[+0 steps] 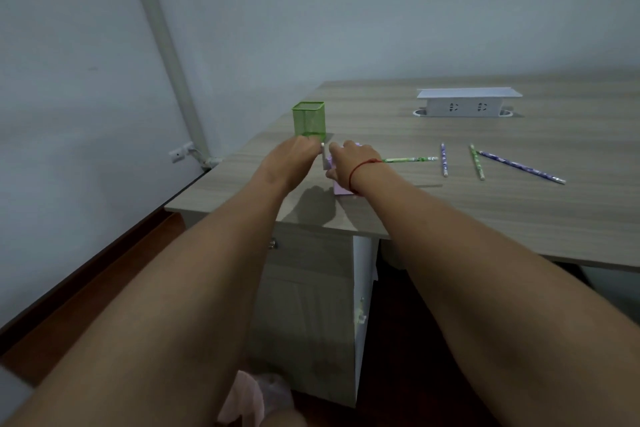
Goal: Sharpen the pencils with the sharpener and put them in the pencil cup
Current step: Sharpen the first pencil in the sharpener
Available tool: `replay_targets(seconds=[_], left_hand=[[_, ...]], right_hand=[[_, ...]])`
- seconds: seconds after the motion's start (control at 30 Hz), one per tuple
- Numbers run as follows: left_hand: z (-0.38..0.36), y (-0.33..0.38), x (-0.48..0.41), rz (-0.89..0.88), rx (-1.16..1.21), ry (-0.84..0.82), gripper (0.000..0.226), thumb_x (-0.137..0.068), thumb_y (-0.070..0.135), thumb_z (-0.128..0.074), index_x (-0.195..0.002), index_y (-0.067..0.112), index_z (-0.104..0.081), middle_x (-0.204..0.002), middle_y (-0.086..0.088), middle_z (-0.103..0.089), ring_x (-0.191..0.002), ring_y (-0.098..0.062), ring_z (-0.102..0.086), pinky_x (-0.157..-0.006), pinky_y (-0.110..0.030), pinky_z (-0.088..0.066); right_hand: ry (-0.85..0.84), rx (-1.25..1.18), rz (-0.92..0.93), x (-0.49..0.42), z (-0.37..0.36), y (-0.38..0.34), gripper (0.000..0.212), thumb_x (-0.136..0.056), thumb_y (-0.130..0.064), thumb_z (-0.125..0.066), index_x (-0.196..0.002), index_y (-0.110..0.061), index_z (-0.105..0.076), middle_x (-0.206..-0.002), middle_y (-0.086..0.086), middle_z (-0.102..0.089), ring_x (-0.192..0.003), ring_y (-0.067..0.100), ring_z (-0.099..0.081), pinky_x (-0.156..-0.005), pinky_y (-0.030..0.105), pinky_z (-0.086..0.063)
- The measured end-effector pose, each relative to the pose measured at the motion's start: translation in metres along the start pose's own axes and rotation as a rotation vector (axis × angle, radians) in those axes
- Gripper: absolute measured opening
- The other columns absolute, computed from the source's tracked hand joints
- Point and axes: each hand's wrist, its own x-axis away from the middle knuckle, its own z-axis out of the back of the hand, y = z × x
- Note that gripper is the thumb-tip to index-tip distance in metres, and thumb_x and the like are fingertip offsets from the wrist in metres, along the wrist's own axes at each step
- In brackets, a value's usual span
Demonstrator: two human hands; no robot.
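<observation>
A lilac crank sharpener [341, 189] stands near the desk's left front corner, mostly hidden by my hands. My right hand [351, 159] rests on its top and holds it down. My left hand [294, 156] is closed on the grey crank handle [323, 158] at its left side. A green pencil [408, 159] sticks out of the sharpener to the right, lying level. The green mesh pencil cup [309, 118] stands just behind my left hand. Three more pencils lie to the right: a purple one [444, 160], a green one [477, 162], a long purple one [521, 167].
The wooden desk [450, 211] runs right; its left edge and front corner are close to the sharpener. A white socket box [469, 102] sits at the back. A drawer unit [308, 305] stands under the desk. The wall is to the left.
</observation>
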Motion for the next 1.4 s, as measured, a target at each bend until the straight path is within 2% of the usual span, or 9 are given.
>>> replay_targets(seconds=[0.1, 0.23, 0.43, 0.6, 0.77, 0.93, 1.03, 1.17, 1.4], left_hand=[[-0.002, 0.006, 0.017, -0.006, 0.037, 0.01, 0.025, -0.094, -0.002, -0.044, -0.117, -0.001, -0.055, -0.111, -0.022, -0.064, -0.101, -0.036, -0.062, -0.078, -0.036, -0.047], [-0.014, 0.01, 0.036, -0.038, 0.168, -0.035, 0.018, -0.096, 0.003, -0.043, -0.111, 0.001, -0.054, -0.101, -0.022, -0.065, -0.088, -0.037, -0.061, -0.067, -0.034, -0.04], [-0.047, 0.013, 0.031, 0.022, 0.132, -0.193, 0.024, -0.095, 0.016, -0.051, -0.115, 0.008, -0.06, -0.116, -0.014, -0.064, -0.104, -0.026, -0.062, -0.093, -0.036, -0.05], [-0.055, -0.002, 0.006, 0.015, 0.106, -0.263, 0.03, -0.1, 0.02, -0.037, -0.114, 0.005, -0.06, -0.115, -0.016, -0.062, -0.103, -0.031, -0.061, -0.089, -0.039, -0.047], [-0.051, -0.011, -0.01, -0.007, 0.04, -0.281, 0.026, -0.098, 0.017, -0.043, -0.112, 0.005, -0.06, -0.112, -0.016, -0.063, -0.101, -0.032, -0.061, -0.085, -0.04, -0.048], [-0.034, -0.025, -0.031, -0.054, -0.082, -0.177, 0.024, -0.092, 0.004, -0.045, -0.11, 0.009, -0.06, -0.11, -0.013, -0.064, -0.102, -0.033, -0.062, -0.075, -0.04, -0.047], [-0.035, -0.024, -0.028, -0.062, -0.081, -0.14, 0.027, -0.092, -0.001, -0.043, -0.113, 0.007, -0.058, -0.113, -0.014, -0.063, -0.103, -0.033, -0.061, -0.079, -0.042, -0.049], [-0.021, -0.024, -0.034, -0.076, -0.078, -0.052, 0.026, -0.098, 0.004, -0.039, -0.118, 0.001, -0.054, -0.113, -0.021, -0.061, -0.104, -0.038, -0.06, -0.078, -0.044, -0.045], [-0.009, -0.015, -0.012, -0.084, -0.008, 0.043, 0.023, -0.096, 0.002, -0.045, -0.113, -0.002, -0.059, -0.106, -0.025, -0.065, -0.096, -0.041, -0.062, -0.076, -0.046, -0.048]], right_hand=[[-0.008, -0.011, -0.012, 0.0, 0.001, -0.001, 0.047, -0.095, -0.037, -0.05, -0.135, -0.012, -0.044, -0.135, 0.016, -0.049, -0.123, 0.035, -0.049, -0.1, 0.044, -0.044], [-0.006, -0.003, -0.008, 0.001, 0.003, -0.003, 0.046, -0.096, -0.036, -0.049, -0.134, -0.011, -0.045, -0.134, 0.016, -0.049, -0.123, 0.035, -0.05, -0.098, 0.042, -0.043], [-0.01, -0.014, 0.075, 0.0, -0.002, 0.008, 0.046, -0.096, -0.036, -0.049, -0.134, -0.012, -0.042, -0.135, 0.017, -0.048, -0.123, 0.035, -0.049, -0.098, 0.042, -0.042], [0.038, -0.031, 0.096, -0.001, -0.006, 0.009, 0.042, -0.097, -0.033, -0.044, -0.134, -0.014, -0.044, -0.138, 0.016, -0.046, -0.126, 0.036, -0.046, -0.1, 0.042, -0.04], [0.071, -0.059, 0.079, 0.002, -0.008, 0.008, 0.039, -0.094, -0.031, -0.044, -0.128, -0.012, -0.047, -0.134, 0.014, -0.048, -0.121, 0.035, -0.048, -0.097, 0.041, -0.041], [0.053, -0.049, 0.077, 0.001, -0.005, 0.008, 0.038, -0.095, -0.03, -0.046, -0.129, -0.013, -0.047, -0.133, 0.011, -0.049, -0.119, 0.033, -0.051, -0.095, 0.039, -0.041], [0.051, -0.045, 0.065, 0.0, -0.005, 0.009, 0.039, -0.095, -0.03, -0.048, -0.13, -0.014, -0.046, -0.134, 0.01, -0.049, -0.122, 0.032, -0.05, -0.096, 0.038, -0.041], [0.02, -0.056, 0.019, -0.005, -0.004, 0.007, 0.044, -0.097, -0.032, -0.046, -0.137, -0.013, -0.041, -0.139, 0.011, -0.046, -0.128, 0.032, -0.046, -0.101, 0.039, -0.039], [-0.03, -0.015, 0.002, -0.006, 0.008, 0.003, 0.042, -0.095, -0.034, -0.052, -0.131, -0.013, -0.049, -0.134, 0.014, -0.051, -0.121, 0.033, -0.052, -0.095, 0.039, -0.043]])
